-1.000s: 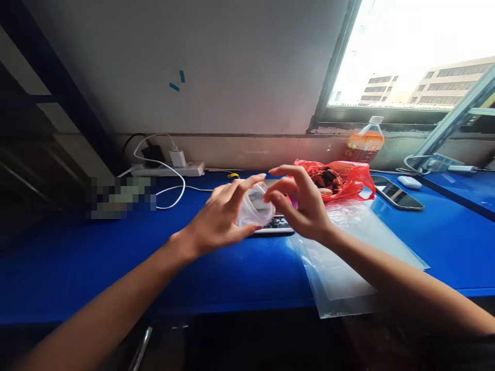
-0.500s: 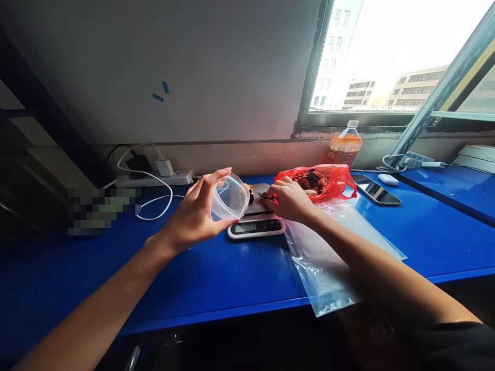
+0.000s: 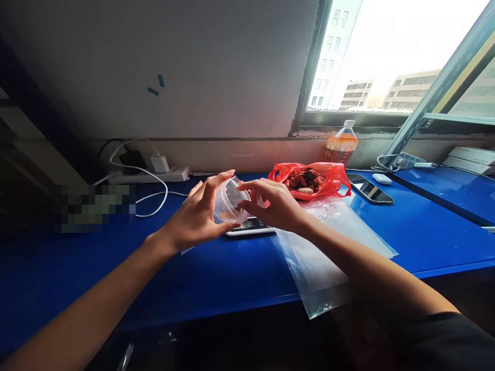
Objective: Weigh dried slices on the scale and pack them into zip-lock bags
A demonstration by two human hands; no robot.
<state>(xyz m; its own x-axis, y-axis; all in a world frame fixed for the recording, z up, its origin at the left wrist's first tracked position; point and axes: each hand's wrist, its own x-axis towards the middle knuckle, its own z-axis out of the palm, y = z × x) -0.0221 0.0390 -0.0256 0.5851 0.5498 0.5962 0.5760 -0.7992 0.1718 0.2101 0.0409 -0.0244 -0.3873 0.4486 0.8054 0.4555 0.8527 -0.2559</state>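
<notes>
My left hand (image 3: 193, 221) is wrapped round a small clear plastic cup (image 3: 223, 202), which is tilted with its mouth toward the right. At that mouth is my right hand (image 3: 276, 203), its fingertips curled just inside the rim; what they hold, if anything, I cannot make out. A few brownish bits show faintly through the cup wall. Below both hands lies a kitchen scale (image 3: 253, 231) with a lit display, its plate mostly hidden. Behind my right hand sits an open red plastic bag (image 3: 340, 178) full of dried reddish-brown pieces (image 3: 305, 180).
Clear flat plastic bags (image 3: 325, 257) lie across the blue table (image 3: 216, 288), overhanging its front edge. To the right are a phone (image 3: 371, 189) and a white earphone case (image 3: 382, 179). A drink bottle (image 3: 342, 144) stands behind; a power strip (image 3: 150, 176) with cables is at left.
My right hand has moved left from the scale's plate, where it pinched dark pieces, to the cup's mouth. My left hand still holds the cup. The view has shifted slightly.
</notes>
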